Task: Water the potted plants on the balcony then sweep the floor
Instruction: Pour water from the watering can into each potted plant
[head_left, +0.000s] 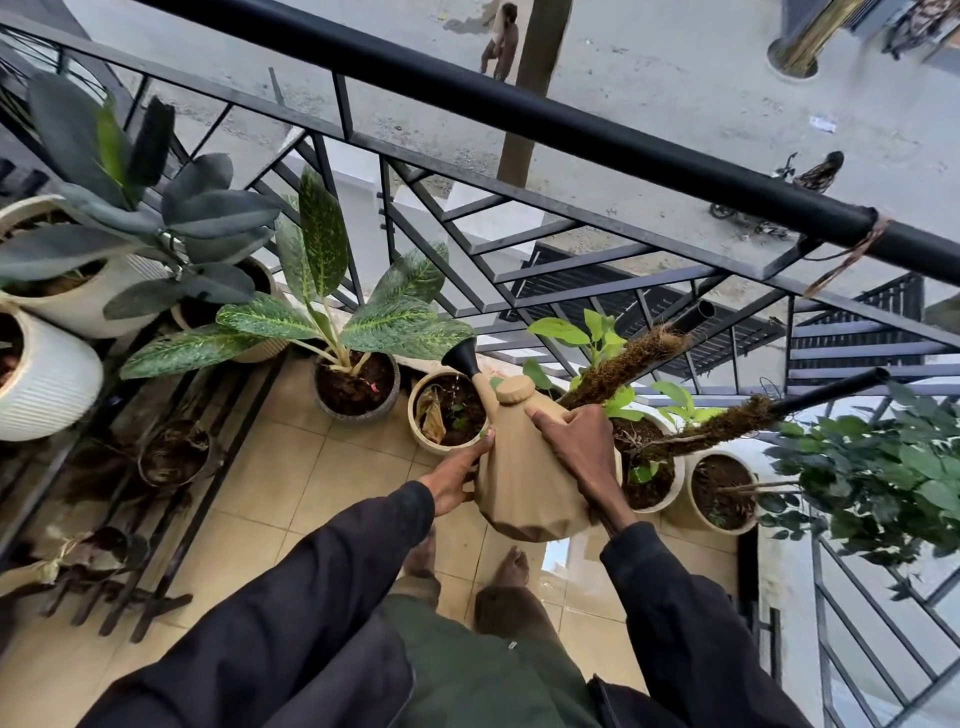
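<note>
Overhead, both hands hold a tan watering can (530, 478) tipped forward over the balcony floor (311, 499); the left hand (457, 480) cups the can's lower left side with its fingers closed against the faceted body, and the right hand (582, 452) spreads across the upper right shoulder of the can, grip closed flat on it just below the round cap (515, 388). Its black flared spout (462, 358) points up and left, and thin drops of water fall from it into a small cream pot (447, 410) of dark soil with a dry brown leaf inside; that pot stands on the tiles just beside a speckled grey pot (356, 389) carrying a broad variegated plant (332, 312). To the right, partly hidden behind the can and the right hand, two more pale pots (722, 488) stand near the railing (519, 135), with coir-wrapped poles (623, 364) leaning out of them and a bushy small-leaved plant (883, 478) beside them. Further left, ribbed white pots (47, 374) with a dark rubber plant (156, 218) sit above a black metal rack (156, 467). Dark sleeves (322, 587) cover both forearms; bare feet (511, 566) show on the tiles below the can.
</note>
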